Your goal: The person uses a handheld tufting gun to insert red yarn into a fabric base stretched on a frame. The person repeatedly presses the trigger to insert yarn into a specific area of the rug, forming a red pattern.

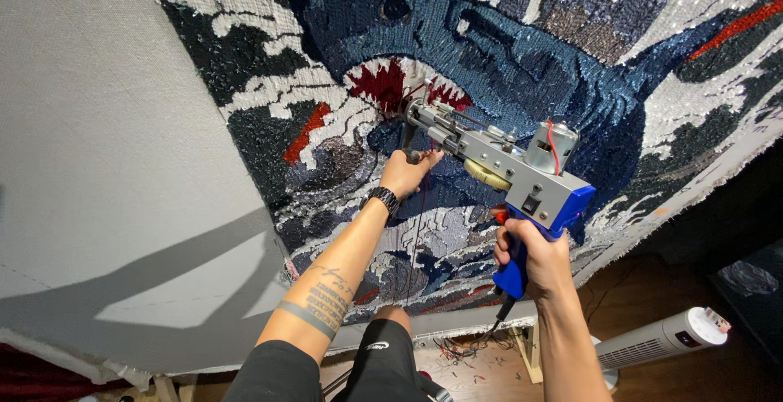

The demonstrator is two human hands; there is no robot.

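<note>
A tufting gun (497,161) is pressed nose-first into the stretched cloth (98,125), its needle end meeting the red patch (383,84) in the shark's mouth, just above the middle of the frame. The right hand (534,259) is wrapped tight around the blue grip (522,267) at the rear, low and right of centre, which looks like the way to carry the gun's weight and reach its trigger. The left hand (405,172) is closed on the front handle, right behind the nose, seemingly to steer the tip and keep it firm against the cloth. Both arms reach up and forward, since the cloth hangs upright on a frame and tilts across the view.

A red yarn (424,206) runs down from the nose past the left wrist, hanging loose so it can feed freely. A dark band sits on that wrist.

The shark picture (489,51) fills the upper right: blue body, white teeth, dark and white waves around it. The upper left of the cloth is bare grey. At the bottom right a white tower fan (661,338) lies on the wood floor (481,373), and yarn scraps are scattered below the frame's lower edge.
</note>
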